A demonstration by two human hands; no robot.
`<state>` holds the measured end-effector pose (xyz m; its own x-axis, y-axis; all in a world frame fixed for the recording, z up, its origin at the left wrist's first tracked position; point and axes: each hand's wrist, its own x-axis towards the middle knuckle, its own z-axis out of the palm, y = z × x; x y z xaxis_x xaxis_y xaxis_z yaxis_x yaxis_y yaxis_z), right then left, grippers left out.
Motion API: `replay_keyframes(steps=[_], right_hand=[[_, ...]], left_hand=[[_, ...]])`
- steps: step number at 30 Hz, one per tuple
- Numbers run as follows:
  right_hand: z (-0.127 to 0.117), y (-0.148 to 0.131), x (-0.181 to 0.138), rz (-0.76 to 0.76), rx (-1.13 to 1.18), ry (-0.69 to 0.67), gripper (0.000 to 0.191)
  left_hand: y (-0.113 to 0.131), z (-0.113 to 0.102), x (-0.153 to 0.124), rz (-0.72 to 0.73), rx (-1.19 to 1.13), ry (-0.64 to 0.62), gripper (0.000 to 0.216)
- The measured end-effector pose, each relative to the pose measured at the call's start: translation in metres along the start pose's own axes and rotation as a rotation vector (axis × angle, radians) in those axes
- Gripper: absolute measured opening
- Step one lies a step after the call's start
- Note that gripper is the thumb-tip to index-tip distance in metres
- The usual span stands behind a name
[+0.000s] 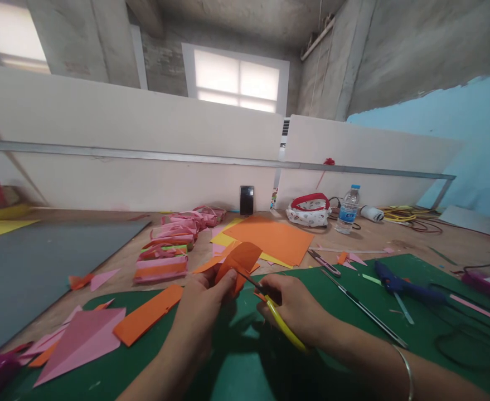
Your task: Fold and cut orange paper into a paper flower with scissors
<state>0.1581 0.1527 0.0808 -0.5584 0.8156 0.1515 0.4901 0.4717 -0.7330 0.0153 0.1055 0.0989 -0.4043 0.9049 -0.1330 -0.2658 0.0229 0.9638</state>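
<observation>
Folded orange paper (245,257) is pinched between the thumb and fingers of my left hand (211,292), above the green cutting mat (245,362). My right hand (290,301) is closed round the yellow handles of a pair of scissors (280,323). The dark blades point up and left and meet the orange paper beside my left thumb. How far apart the blades are, I cannot tell. A folded orange strip (148,314) lies left of my left wrist, with a creased pink paper piece (81,342) beyond it.
Pink and orange paper bundles (161,267) line up at back left. Orange sheets (273,236) lie behind my hands. Right of them are a utility knife (324,262), a pen (365,309), a blue glue gun (407,287) with its cable, and a water bottle (348,210).
</observation>
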Motion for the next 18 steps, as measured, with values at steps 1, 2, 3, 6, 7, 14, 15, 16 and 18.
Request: replay_keyframes(steps=[1,2,3,6,7,14,15,16,18], right_hand=[[-0.0001,-0.0003,0.0,0.004,0.008,0.0,0.005],[-0.0001,-0.0005,0.0,0.01,0.015,-0.002,0.005],[-0.0002,-0.0006,0.0,0.015,0.02,-0.006,0.005],[0.0,0.0003,0.0001,0.024,0.017,-0.016,0.006],[0.0002,0.0008,0.0001,0.021,0.011,-0.013,0.005],[0.0018,0.0025,-0.0004,0.023,0.05,-0.018,0.009],[0.002,0.0025,-0.0004,0.023,0.044,-0.015,0.01],[0.0021,0.0025,-0.0004,0.024,0.038,-0.013,0.01],[0.0022,0.0027,-0.0003,0.031,0.041,-0.013,0.01]], left_hand=[[0.0002,0.0002,-0.0001,0.003,0.001,0.01,0.021],[0.0004,0.0002,-0.0001,0.004,0.0,0.016,0.021],[0.0005,0.0001,-0.0002,0.004,-0.001,0.018,0.022],[0.0006,-0.0008,-0.0006,-0.003,0.002,0.002,0.025],[0.0006,-0.0012,-0.0008,-0.002,0.0,-0.001,0.025],[-0.0008,-0.004,-0.0012,0.01,0.052,0.02,0.025],[-0.0011,-0.0041,-0.001,0.007,0.05,0.017,0.025],[-0.0013,-0.0042,-0.0008,0.005,0.046,0.014,0.026],[-0.0017,-0.0041,-0.0001,-0.005,0.028,-0.007,0.028]])
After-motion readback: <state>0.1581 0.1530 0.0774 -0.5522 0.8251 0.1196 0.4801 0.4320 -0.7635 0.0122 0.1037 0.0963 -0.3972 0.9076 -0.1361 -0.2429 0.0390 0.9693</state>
